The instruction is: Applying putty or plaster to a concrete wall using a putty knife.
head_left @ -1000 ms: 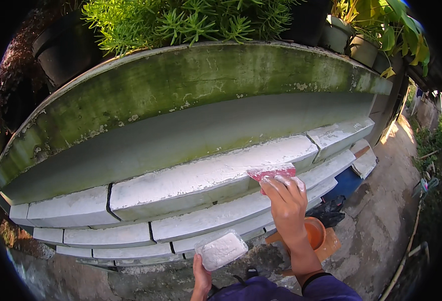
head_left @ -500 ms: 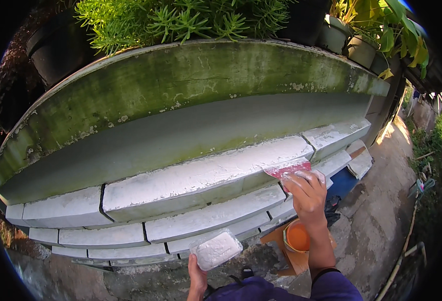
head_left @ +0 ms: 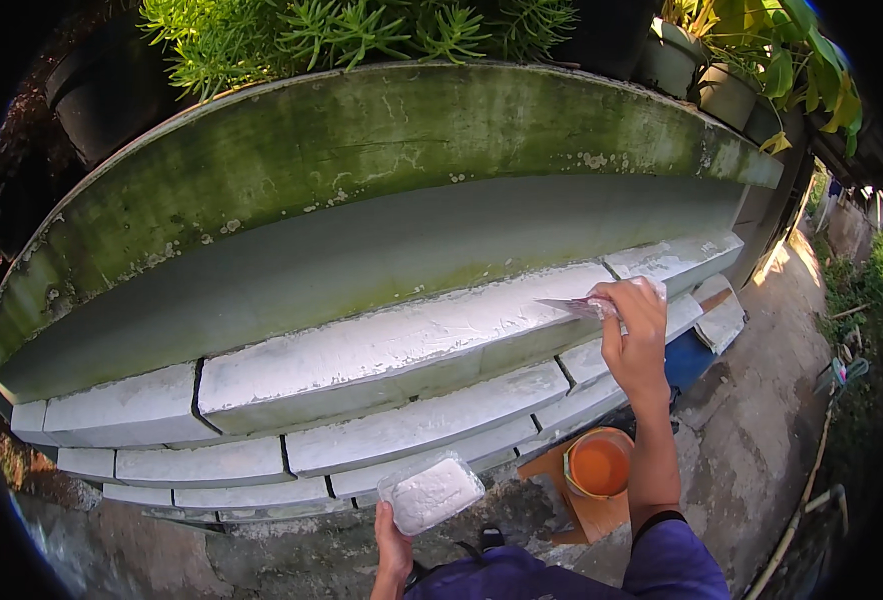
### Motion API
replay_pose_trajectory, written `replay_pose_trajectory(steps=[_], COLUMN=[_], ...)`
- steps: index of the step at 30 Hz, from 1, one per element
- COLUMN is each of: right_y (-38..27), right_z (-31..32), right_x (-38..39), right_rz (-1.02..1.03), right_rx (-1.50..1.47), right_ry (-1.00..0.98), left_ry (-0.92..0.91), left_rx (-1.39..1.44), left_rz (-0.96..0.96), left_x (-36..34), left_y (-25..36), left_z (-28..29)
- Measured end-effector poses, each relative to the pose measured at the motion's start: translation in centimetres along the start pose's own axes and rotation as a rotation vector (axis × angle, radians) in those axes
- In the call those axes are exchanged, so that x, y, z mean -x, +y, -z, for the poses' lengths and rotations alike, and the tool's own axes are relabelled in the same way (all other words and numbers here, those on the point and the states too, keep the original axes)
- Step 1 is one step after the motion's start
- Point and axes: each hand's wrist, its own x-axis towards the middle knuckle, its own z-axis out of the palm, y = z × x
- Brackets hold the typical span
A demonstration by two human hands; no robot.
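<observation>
My right hand [head_left: 637, 330] grips a putty scraper [head_left: 567, 305], its blade pointing left and nearly edge-on, at the right part of a long light block [head_left: 361, 390]. Whether the blade touches the block, I cannot tell. White paste [head_left: 401, 333] coats the block's top, with ridges and uneven streaks. Lower down, my left hand [head_left: 391, 548] holds a clear plastic tub [head_left: 388, 490] by its lower left side. Smooth-looking white filler [head_left: 436, 495] fills most of that tub. White smears mark the fingers of my right hand.
More stacked blocks [head_left: 201, 463] with dark gaps step down toward me. An orange bucket [head_left: 598, 465] stands on a brown stool [head_left: 551, 475] below my right forearm. Above runs a mossy concrete ledge [head_left: 261, 160] bearing potted plants [head_left: 361, 28]. Concrete ground [head_left: 751, 420] lies to the right.
My right hand has risen and shifted slightly right. The scraper has turned from showing its broad red face to nearly edge-on. My left hand and the tub have hardly moved.
</observation>
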Motion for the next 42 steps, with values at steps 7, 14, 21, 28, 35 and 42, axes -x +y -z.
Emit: replay_pose_trajectory(steps=[7,14,21,28,35,42], right_y=[-1.8,-2.2,-1.8,-1.3,-1.9,-2.7], right_z=[0.4,0.7,0.0,-0.1,0.3,-0.1], right_x=[-3.5,-3.4,-6.7,-7.3,-7.2,-7.5], right_rz=[0.183,0.13,0.186,0.179,0.189,0.225], right_rx=[0.159,0.147,0.111,0.106,0.117,0.204], right_ry=[-0.184,-0.258,-0.367,-0.415,-0.4,-0.395], left_ry=[0.016,0.002,-0.016,-0.006,0.009,0.012], left_rx=[0.0,-0.011,-0.042,-0.039,-0.042,-0.04], left_rz=[-0.006,-0.012,-0.01,-0.004,-0.014,0.003], left_x=[-0.1,0.0,-0.2,0.2,0.1,0.1], left_y=[-0.5,-0.8,-0.3,-0.1,-0.6,-0.6], left_z=[0.4,0.6,-0.3,-1.0,-0.6,-1.0])
